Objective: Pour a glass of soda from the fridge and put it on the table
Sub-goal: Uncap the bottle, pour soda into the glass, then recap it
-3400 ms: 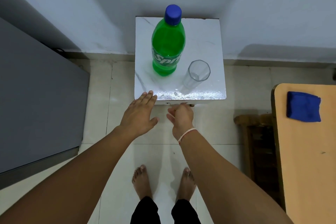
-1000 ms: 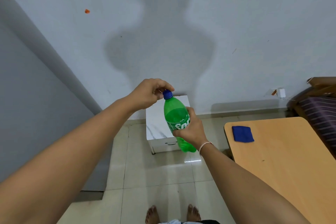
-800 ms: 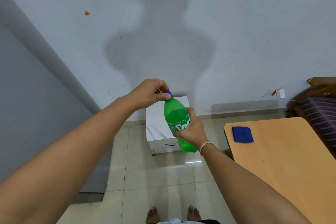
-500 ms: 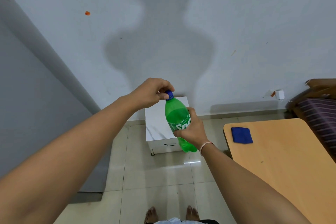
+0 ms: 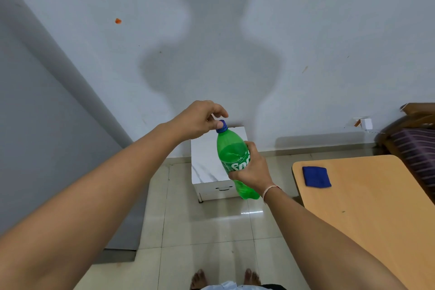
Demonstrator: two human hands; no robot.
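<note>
A green soda bottle (image 5: 231, 152) with a blue cap (image 5: 221, 125) is held up in the air, tilted slightly left at the top. My right hand (image 5: 253, 168) is wrapped around its labelled middle. My left hand (image 5: 200, 119) pinches the blue cap from the left with thumb and fingers. Behind the bottle stands the small white marble-top stand (image 5: 206, 165) against the wall. The glass is hidden behind the bottle and my right hand. The wooden table (image 5: 376, 207) lies at the right.
A grey fridge side (image 5: 47, 136) fills the left. A folded blue cloth (image 5: 316, 176) lies on the wooden table's near-left corner. A striped seat (image 5: 416, 148) is at the far right. My bare feet (image 5: 226, 278) stand on the tiled floor.
Since the earliest frame I took the bottle off the stand and raised it. Over the last second my left-hand fingers have shifted around the cap; the bottle has stayed almost still.
</note>
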